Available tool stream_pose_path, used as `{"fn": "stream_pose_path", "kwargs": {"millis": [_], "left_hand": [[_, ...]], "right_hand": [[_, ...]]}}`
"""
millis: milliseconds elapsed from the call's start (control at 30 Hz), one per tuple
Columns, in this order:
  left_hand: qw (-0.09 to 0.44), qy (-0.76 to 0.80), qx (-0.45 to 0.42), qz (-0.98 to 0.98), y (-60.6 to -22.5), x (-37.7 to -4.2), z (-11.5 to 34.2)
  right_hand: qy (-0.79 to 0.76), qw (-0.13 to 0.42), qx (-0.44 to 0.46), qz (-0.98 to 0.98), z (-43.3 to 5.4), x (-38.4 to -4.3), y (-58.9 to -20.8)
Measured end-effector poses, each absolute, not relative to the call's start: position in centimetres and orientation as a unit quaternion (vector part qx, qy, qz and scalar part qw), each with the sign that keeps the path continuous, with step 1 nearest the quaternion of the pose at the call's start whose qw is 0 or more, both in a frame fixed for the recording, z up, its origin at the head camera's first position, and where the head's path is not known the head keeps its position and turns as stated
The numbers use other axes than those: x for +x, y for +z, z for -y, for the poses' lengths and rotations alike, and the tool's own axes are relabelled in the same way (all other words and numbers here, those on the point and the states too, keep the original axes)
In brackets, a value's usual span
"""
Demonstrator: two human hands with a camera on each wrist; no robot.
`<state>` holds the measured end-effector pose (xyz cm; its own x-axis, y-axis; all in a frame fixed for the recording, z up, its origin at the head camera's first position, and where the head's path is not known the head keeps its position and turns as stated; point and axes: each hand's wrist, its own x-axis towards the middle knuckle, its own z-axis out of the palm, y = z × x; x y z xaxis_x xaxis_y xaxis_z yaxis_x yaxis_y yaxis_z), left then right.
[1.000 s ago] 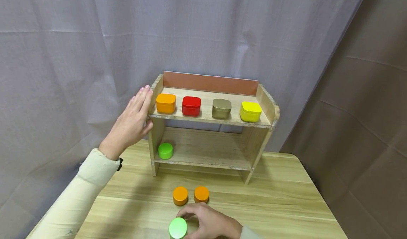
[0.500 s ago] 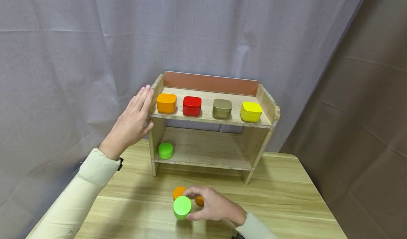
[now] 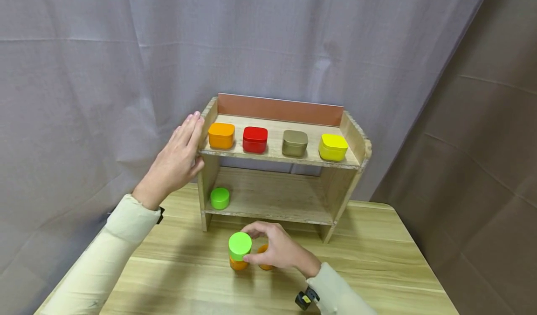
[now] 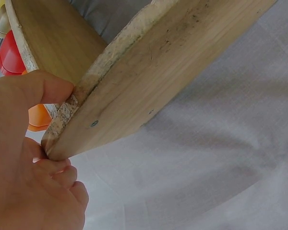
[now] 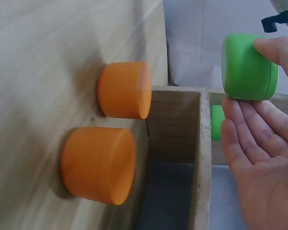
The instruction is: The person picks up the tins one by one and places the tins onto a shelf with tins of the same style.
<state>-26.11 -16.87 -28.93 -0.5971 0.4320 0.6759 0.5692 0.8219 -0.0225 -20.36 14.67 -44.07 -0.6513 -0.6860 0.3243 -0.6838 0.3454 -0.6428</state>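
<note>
My right hand (image 3: 278, 249) pinches a green round lidded tin (image 3: 240, 243) between thumb and fingers. In the right wrist view that green tin (image 5: 247, 67) is held clear of the table. Two orange round tins, one (image 3: 238, 263) partly behind the green tin and another (image 3: 265, 255) partly behind my fingers, stand on the table. At the left of a small wooden shelf unit (image 3: 272, 196), my left hand (image 3: 174, 161) grips the side panel; in the left wrist view, thumb and curled fingers take its edge (image 4: 67, 115). A second green round tin (image 3: 220, 198) stands at the lower shelf's left end.
Along the upper shelf stand square lidded tins: orange (image 3: 221, 135), red (image 3: 255, 140), olive (image 3: 294, 143) and yellow (image 3: 333, 147). A grey curtain (image 3: 268, 35) hangs behind the unit, and a brown one (image 3: 474, 166) at the right. The wooden table (image 3: 369, 268) ends at the right.
My right hand has lifted the green tin from near the table's front and carried it forward, toward the shelf unit, over the orange tins. The left hand keeps its place on the side panel.
</note>
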Motion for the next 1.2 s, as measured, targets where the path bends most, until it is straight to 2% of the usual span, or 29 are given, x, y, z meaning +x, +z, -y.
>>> {"fn": "stream_pose_path", "kwargs": {"millis": [133, 467, 833, 1200], "left_hand": [[0.349, -0.099, -0.282, 0.888, -29.0, -26.1, 16.9], [0.344, -0.1, -0.279, 0.891, -28.9, -26.1, 16.9], [0.335, -0.097, -0.275, 0.896, -29.0, -26.0, 16.7], [0.343, -0.09, -0.273, 0.894, -28.9, -26.1, 16.6]], "right_hand": [[-0.393, -0.018, -0.408, -0.823, -14.2, -21.0, -43.6], [-0.43, -0.02, -0.358, -0.829, -13.8, -22.6, -42.6], [-0.429, -0.077, -0.324, -0.84, -13.7, -24.8, -42.6], [-0.438, -0.078, -0.242, -0.862, -13.2, -26.5, -42.8]]}}
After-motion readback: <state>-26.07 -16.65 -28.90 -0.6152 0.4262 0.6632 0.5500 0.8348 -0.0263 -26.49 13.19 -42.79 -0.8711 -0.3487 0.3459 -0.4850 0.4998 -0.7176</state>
